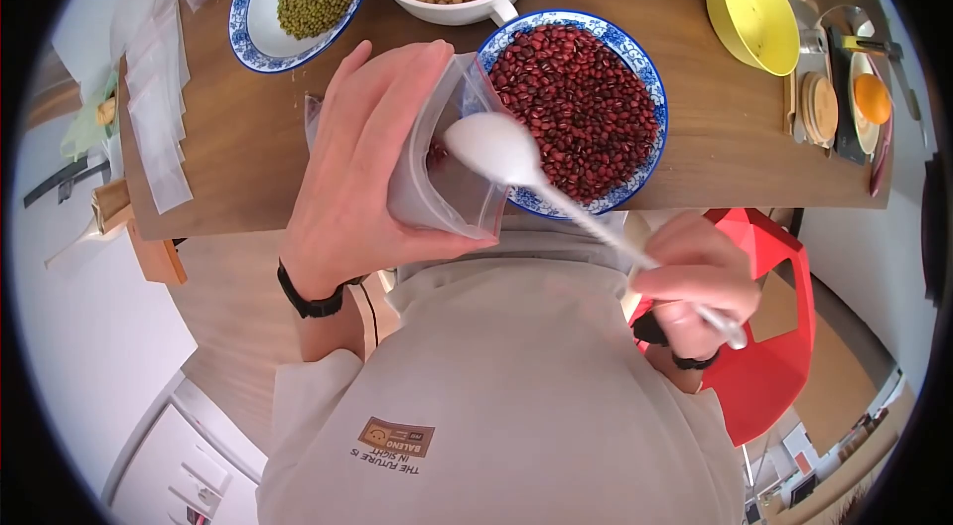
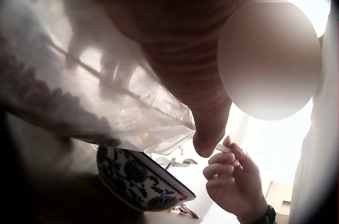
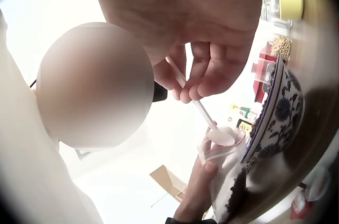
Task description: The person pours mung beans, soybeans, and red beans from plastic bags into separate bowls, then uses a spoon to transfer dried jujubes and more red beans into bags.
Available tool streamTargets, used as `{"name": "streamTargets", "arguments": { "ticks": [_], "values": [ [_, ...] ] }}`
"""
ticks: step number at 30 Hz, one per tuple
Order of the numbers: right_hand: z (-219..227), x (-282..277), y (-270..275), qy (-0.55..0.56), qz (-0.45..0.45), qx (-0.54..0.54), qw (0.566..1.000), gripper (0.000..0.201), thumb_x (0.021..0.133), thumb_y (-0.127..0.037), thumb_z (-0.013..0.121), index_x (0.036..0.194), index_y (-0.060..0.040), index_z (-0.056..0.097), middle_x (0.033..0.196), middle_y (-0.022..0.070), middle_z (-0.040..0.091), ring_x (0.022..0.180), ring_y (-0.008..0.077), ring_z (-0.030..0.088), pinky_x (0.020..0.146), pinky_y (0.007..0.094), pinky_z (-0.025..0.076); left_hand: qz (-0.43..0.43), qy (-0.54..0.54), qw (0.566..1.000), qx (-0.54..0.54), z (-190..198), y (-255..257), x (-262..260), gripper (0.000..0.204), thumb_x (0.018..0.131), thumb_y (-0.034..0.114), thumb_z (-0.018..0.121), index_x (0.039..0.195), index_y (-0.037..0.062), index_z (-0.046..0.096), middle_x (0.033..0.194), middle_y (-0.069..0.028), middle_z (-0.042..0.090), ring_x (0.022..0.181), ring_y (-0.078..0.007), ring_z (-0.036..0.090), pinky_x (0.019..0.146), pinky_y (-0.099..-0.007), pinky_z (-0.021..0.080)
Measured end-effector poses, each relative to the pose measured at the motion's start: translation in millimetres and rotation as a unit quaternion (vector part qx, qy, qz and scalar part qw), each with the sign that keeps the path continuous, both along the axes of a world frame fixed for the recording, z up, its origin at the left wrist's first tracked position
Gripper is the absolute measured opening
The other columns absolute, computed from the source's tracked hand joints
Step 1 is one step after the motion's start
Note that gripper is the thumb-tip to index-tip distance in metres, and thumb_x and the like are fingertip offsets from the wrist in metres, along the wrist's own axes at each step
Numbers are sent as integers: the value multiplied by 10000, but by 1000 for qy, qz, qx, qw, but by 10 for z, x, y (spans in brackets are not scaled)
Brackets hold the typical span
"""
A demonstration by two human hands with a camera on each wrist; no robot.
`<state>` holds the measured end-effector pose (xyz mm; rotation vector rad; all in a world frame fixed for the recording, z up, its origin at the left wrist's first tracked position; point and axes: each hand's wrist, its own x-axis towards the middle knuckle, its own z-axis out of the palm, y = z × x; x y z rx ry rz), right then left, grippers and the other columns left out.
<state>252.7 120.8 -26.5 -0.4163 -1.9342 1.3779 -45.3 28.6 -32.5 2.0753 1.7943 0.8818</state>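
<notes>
My left hand grips a clear plastic bag at the table's front edge, its mouth held wide. Dark red beans lie inside the bag, seen through the plastic in the left wrist view. My right hand holds a white spoon by its handle, and the spoon's head is over the bag's mouth. In the right wrist view, fingers and thumb pinch the handle. Right beside the bag stands a blue-and-white bowl full of red beans.
Behind are a blue-rimmed dish of green beans and a white handled bowl of chickpeas. Flat clear bags lie along the left edge. A yellow bowl and a wooden-lidded jar stand at right. A red chair is below.
</notes>
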Motion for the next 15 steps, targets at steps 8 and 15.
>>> {"name": "streamTargets", "arguments": {
  "ticks": [8, 15],
  "values": [
    [-116, 262, 77, 43, -132, -13, 990, 283, 1031, -285, 598, 1012, -14, 678, 762, 101, 610, 649, 199, 554, 609, 349, 423, -19, -175, 975, 133, -110, -196, -282, 1331, 561, 528, 985, 1557, -9, 286, 1360, -194, 592, 1212, -353, 609, 1205, -635, 237],
    [-222, 365, 130, 18, -117, -15, 993, 292, 1045, -280, 564, 1113, -12, 660, 809, 108, 568, 704, 187, 509, 639, 318, 390, 40, -424, 805, 413, -232, -491, -610, 1221, 716, 770, 747, 1570, 37, 272, 1437, -226, 498, 1320, -366, 519, 1205, -701, 219]
  ]
}}
